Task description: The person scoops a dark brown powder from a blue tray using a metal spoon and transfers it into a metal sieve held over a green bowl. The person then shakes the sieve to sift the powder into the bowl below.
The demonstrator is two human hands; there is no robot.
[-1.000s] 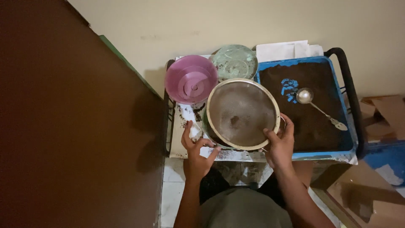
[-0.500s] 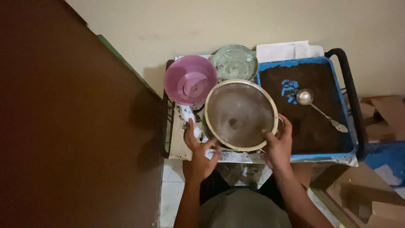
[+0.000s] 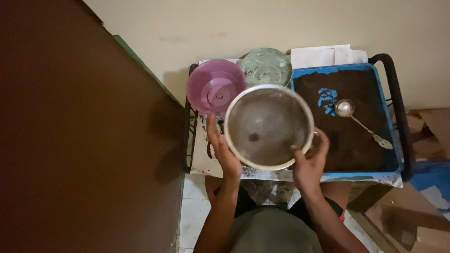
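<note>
- The counter is small and white, smeared with dark crumbs, and stands against a cream wall beside a brown door.
- A blue tray fills its right half, spread with dark powder; a bare blue patch shows near the top, and a metal ladle lies on the powder, bowl toward the wall.
- The sieve, round with a pale rim and fine mesh, is held above the counter, between the tray and a pink bowl. A small dark clump sits on its mesh.
- Both hands grasp it: the left hand cups the left rim with fingers closed on it, the right hand grips the lower right rim.
- To sift well, I judge it best kept level and shaken in short side strokes, held over a catching vessel so powder does not fall on the counter or floor.
- A green lid lies behind the sieve, touching the pink bowl.
- White paper lies flat behind the tray; no marks show on it.
- Brown cardboard sits at the right, plain, low beside the counter.
</note>
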